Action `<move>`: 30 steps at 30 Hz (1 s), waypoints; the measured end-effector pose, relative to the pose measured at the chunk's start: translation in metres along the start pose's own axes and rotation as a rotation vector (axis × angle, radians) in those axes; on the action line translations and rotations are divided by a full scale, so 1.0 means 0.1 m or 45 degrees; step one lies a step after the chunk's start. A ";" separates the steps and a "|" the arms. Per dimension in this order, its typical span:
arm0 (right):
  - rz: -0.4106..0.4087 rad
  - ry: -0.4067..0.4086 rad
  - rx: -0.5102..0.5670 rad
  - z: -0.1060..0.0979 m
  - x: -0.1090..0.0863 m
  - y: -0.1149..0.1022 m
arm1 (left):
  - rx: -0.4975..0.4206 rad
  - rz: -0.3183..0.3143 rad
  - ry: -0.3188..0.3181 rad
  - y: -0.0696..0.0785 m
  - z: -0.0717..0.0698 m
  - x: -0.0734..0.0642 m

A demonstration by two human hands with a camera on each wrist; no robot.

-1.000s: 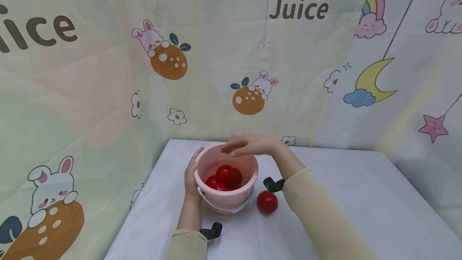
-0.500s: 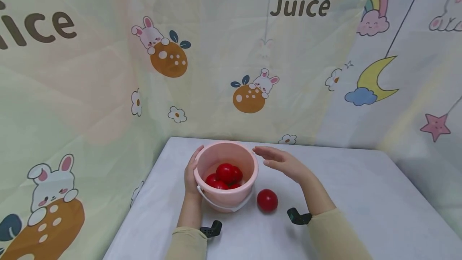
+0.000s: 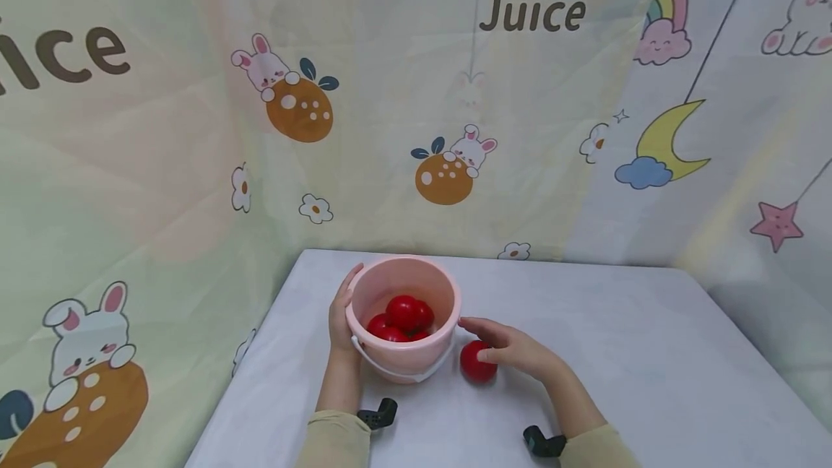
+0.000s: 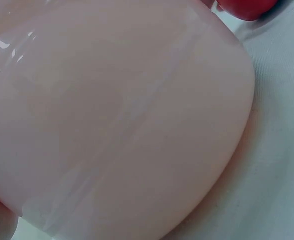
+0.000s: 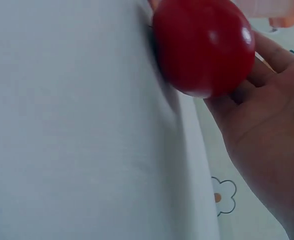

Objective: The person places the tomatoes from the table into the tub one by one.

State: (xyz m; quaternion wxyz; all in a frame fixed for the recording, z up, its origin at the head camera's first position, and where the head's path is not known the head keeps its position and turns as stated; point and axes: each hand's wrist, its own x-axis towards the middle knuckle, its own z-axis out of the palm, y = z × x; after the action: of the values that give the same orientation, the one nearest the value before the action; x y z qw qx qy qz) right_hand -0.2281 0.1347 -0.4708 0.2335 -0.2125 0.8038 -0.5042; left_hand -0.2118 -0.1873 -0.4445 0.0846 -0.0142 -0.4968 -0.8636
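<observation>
A pink bucket [image 3: 406,360] with a white handle stands on the table, with several red tomatoes [image 3: 403,313] inside it. My left hand [image 3: 341,320] rests against the bucket's left side, its fingers stretched up along the wall to the rim. The bucket's wall [image 4: 126,115] fills most of the left wrist view. One more tomato [image 3: 477,362] sits on the table to the right of the bucket. My right hand [image 3: 520,351] is at this tomato, fingers extended past its far side and thumb overlapping its near right. In the right wrist view the fingers [image 5: 279,55] show behind the glossy tomato [image 5: 207,47].
A white cloth covers the table [image 3: 617,352]. Behind and to the left hangs a printed curtain [image 3: 364,107] with rabbits, oranges and flowers. Small black devices are strapped at the left wrist [image 3: 379,414] and the right wrist [image 3: 543,443].
My right hand has moved from over the bucket's opening to the right, then down and nearer to the loose tomato. My left hand and the bucket have stayed put.
</observation>
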 end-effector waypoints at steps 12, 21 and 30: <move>-0.008 0.052 0.018 0.12 0.04 0.21 | -0.046 -0.004 -0.027 0.02 0.00 -0.02; 0.010 0.039 -0.031 0.15 0.03 0.24 | -0.017 -0.027 -0.003 0.03 0.01 -0.02; -0.005 0.027 -0.062 0.17 0.04 0.28 | -0.035 -0.040 0.002 0.02 0.01 -0.01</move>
State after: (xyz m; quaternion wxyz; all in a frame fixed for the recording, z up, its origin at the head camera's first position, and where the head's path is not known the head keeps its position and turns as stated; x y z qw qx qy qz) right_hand -0.2245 0.1314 -0.5034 0.2185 -0.2144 0.8179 -0.4872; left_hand -0.2108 -0.1872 -0.4422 0.0713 -0.0068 -0.4849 -0.8716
